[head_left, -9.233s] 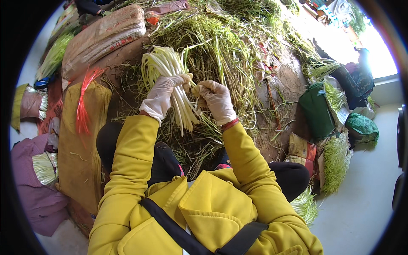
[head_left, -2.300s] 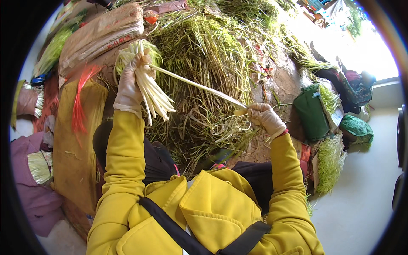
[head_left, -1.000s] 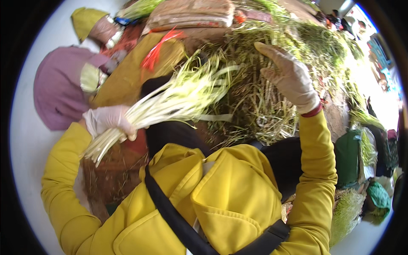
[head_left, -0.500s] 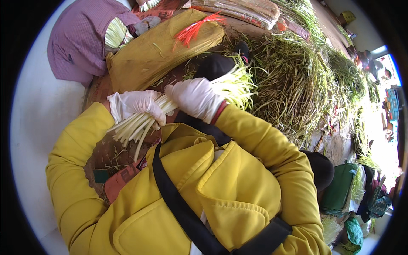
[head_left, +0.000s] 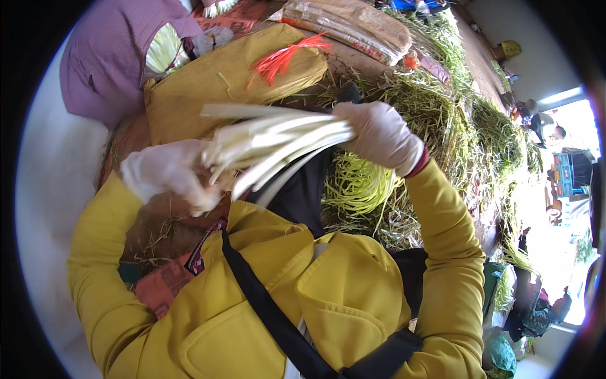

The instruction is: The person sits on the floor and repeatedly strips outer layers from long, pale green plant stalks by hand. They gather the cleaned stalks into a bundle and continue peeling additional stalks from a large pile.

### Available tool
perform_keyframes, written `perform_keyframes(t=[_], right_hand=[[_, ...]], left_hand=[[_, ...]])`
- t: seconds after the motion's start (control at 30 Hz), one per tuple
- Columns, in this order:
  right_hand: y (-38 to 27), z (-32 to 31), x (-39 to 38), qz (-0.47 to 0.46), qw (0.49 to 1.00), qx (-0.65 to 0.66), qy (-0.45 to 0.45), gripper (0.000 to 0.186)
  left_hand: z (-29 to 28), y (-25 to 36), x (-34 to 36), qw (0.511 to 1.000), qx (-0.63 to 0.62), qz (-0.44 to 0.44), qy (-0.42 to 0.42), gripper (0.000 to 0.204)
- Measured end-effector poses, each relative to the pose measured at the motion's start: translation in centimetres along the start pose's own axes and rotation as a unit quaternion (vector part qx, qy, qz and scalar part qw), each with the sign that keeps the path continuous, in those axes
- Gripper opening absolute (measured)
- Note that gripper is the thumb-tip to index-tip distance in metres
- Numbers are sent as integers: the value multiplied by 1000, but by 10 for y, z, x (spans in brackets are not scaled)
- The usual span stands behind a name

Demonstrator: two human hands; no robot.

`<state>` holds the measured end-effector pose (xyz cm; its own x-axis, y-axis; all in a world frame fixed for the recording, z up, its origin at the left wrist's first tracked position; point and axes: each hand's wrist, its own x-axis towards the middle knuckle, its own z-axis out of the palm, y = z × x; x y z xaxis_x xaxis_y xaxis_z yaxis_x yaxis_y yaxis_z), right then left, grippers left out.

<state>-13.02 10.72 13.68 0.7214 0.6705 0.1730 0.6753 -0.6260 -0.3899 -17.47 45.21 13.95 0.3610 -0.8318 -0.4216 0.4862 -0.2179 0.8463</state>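
Observation:
My right hand [head_left: 384, 136], in a pale glove, is closed around a bunch of long pale vegetable stalks [head_left: 278, 140]. White stalk ends fan out leftward from its grip, blurred by motion. Yellow-green leafy tips [head_left: 361, 186] hang just below the hand; they look like the bunch's other end. At the left, my gloved left hand [head_left: 177, 174] is beside the stalk ends, its fingers smeared by motion. Whether it touches any stalks cannot be made out. Both hands are in front of my yellow jacket, over my dark-clothed leg.
Beyond my hands lies a yellow-brown sack [head_left: 208, 85] with red ties [head_left: 290, 58] on top. A purple cloth [head_left: 120, 57] partly covers more pale stalks [head_left: 167, 50] at the far left. Heaped loose leaves [head_left: 442, 126] spread to the right. Another wrapped bundle [head_left: 353, 28] lies behind.
My right hand has moved right with the bunch, which has swung more level. My left hand has shifted left and down from its earlier grip around the stalks.

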Motion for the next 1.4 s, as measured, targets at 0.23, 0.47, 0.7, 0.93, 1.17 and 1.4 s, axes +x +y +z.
perform_keyframes(t=[0.23, 0.47, 0.7, 0.93, 1.17, 1.4], right_hand=[[14, -42, 30, 122, 868, 460, -138, 18], [1, 59, 33, 126, 588, 746, -286, 24], [-14, 59, 24, 68, 566, 791, -222, 35], [0, -29, -1, 70, 822, 525, 210, 46], [-26, -53, 10, -2, 966, 155, 206, 23], [-22, -59, 10, -46, 942, 248, 222, 8]], left_hand=[[-1, 10, 48, 909, 305, 165, 230, 48], [16, 43, 121, 905, -78, 406, 103, 88], [32, 81, 122, 934, -111, 341, 16, 88], [14, 77, 131, 924, -62, 352, 135, 89], [4, 70, 144, 921, -94, 362, 108, 63], [11, 72, 138, 916, -82, 366, 142, 50]])
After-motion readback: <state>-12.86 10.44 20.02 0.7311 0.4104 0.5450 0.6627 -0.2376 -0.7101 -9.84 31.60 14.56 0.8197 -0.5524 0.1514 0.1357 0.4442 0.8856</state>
